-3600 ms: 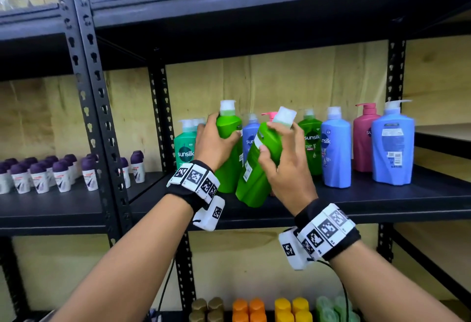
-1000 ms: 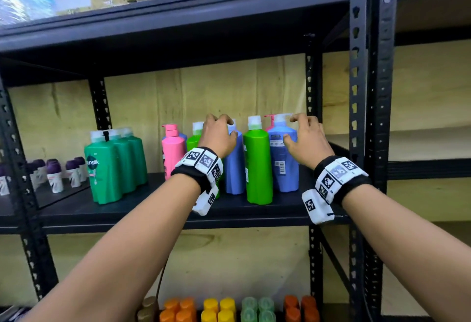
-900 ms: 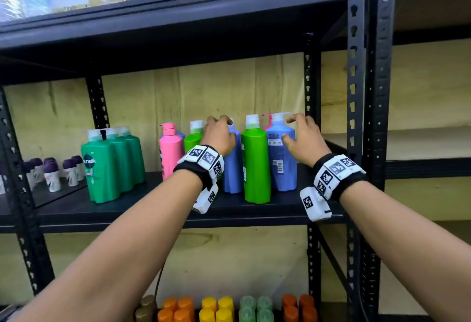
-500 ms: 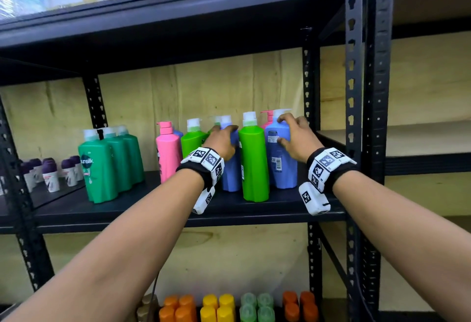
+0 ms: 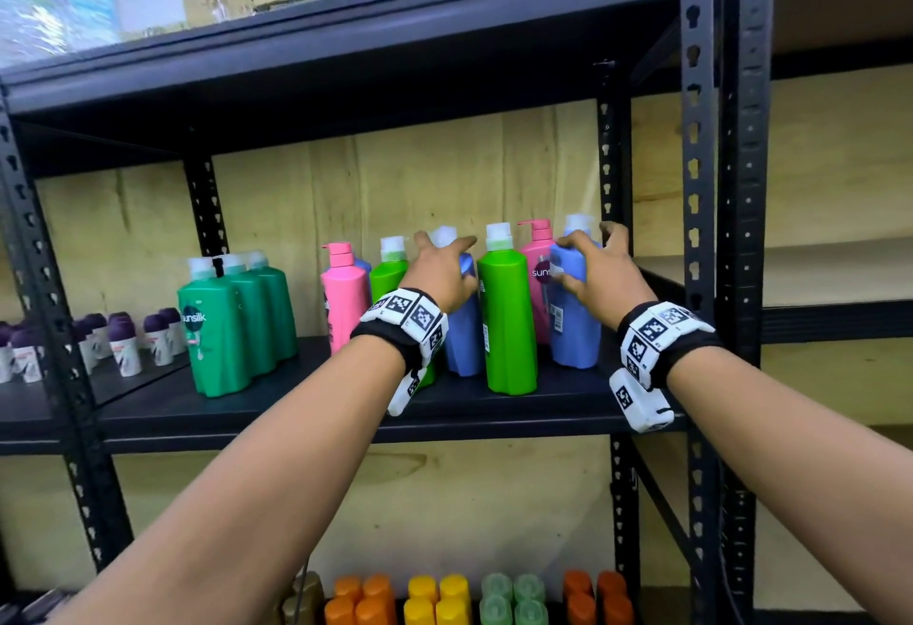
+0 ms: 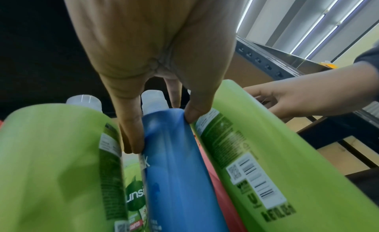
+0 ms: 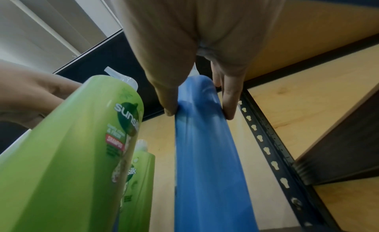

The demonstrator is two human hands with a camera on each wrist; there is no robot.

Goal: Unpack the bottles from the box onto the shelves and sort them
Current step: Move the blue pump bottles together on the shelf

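Two blue shampoo bottles stand on the black middle shelf (image 5: 568,402). My left hand (image 5: 444,258) grips the shoulder of the left blue bottle (image 5: 464,333); in the left wrist view the left hand (image 6: 163,131) holds that blue bottle (image 6: 174,162) between thumb and fingers. My right hand (image 5: 583,258) grips the right blue bottle (image 5: 573,328), and the right hand (image 7: 200,112) clasps this blue bottle (image 7: 205,154) the same way. A bright green bottle (image 5: 509,323) stands between them, with a pink bottle (image 5: 536,273) behind it.
Left of my hands stand a light green bottle (image 5: 390,273), a pink pump bottle (image 5: 343,303) and three dark green bottles (image 5: 232,323). Small purple-capped roll-ons (image 5: 123,342) fill the far-left bay. Black uprights (image 5: 696,179) rise just right of my right hand. Coloured caps (image 5: 444,595) line the bottom shelf.
Both hands have slid from the bottle tops down onto the blue bottles' shoulders. The right blue bottle has shifted slightly right, uncovering the pink bottle's label behind it.
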